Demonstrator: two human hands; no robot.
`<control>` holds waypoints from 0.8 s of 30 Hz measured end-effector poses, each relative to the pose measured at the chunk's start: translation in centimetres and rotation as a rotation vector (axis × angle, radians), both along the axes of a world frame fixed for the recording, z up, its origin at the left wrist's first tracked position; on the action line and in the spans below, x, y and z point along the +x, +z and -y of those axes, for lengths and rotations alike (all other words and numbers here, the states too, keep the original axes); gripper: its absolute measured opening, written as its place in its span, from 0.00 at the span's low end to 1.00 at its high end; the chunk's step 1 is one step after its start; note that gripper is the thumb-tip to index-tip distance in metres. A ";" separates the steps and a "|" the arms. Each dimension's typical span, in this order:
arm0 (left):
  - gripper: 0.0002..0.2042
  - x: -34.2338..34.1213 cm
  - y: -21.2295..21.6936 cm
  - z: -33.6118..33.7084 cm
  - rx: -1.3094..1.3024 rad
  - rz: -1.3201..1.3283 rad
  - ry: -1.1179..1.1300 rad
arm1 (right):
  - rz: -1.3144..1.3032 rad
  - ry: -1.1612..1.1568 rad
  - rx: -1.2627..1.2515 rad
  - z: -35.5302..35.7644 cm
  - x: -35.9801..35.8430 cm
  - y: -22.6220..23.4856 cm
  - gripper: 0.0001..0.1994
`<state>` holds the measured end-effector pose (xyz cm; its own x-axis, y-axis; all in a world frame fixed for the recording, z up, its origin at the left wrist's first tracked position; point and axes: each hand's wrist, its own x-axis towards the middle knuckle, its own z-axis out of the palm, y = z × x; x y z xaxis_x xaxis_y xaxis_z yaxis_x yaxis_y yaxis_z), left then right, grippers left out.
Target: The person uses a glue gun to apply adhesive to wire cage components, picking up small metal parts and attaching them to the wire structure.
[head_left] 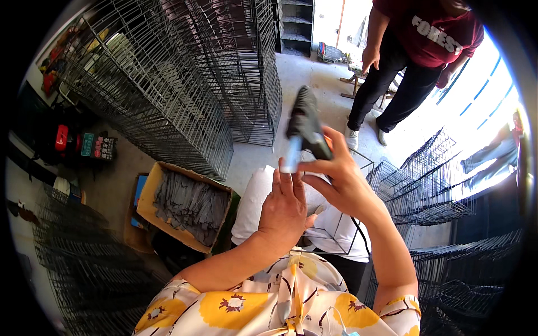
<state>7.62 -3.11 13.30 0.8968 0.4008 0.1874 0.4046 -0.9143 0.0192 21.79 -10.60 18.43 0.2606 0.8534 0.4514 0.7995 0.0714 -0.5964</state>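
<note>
My right hand (342, 176) is closed around a black ribbed hand tool (305, 120), blurred by motion, so its exact kind does not show. From its near end sticks out a pale bluish tip (291, 155). At that tip are the fingertips of my left hand (283, 204); its fingers are stretched out and its thumb stands apart. Below my hands, a thin dark wire frame (338, 239) rests over white cloth (252, 201) on my lap. Beside my right forearm runs a black cord (361, 232).
To my left sits a cardboard box (147, 206) of grey strips. Tall stacks of wire grids (151, 95) rise behind it. More wire racks (420, 185) stand at right. A person in a dark red shirt (428, 33) stands ahead; another person (499, 148) shows at far right.
</note>
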 end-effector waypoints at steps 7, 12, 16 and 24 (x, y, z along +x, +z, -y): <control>0.50 -1.7 0.5 0.3 -0.125 0.052 -0.057 | 0.327 0.021 -0.214 -4.1 1.5 -0.8 0.04; 0.23 -4.6 -2.0 -1.0 -1.757 0.724 0.043 | 0.337 0.088 -0.145 -3.7 2.3 -0.8 0.04; 0.12 -5.2 -2.2 -2.7 -2.141 0.641 0.229 | 0.324 0.109 -0.116 -3.2 2.9 -1.2 0.06; 0.07 -4.8 -3.0 -4.7 -1.074 0.541 0.000 | 0.297 0.119 -0.150 -3.4 2.8 -1.1 0.10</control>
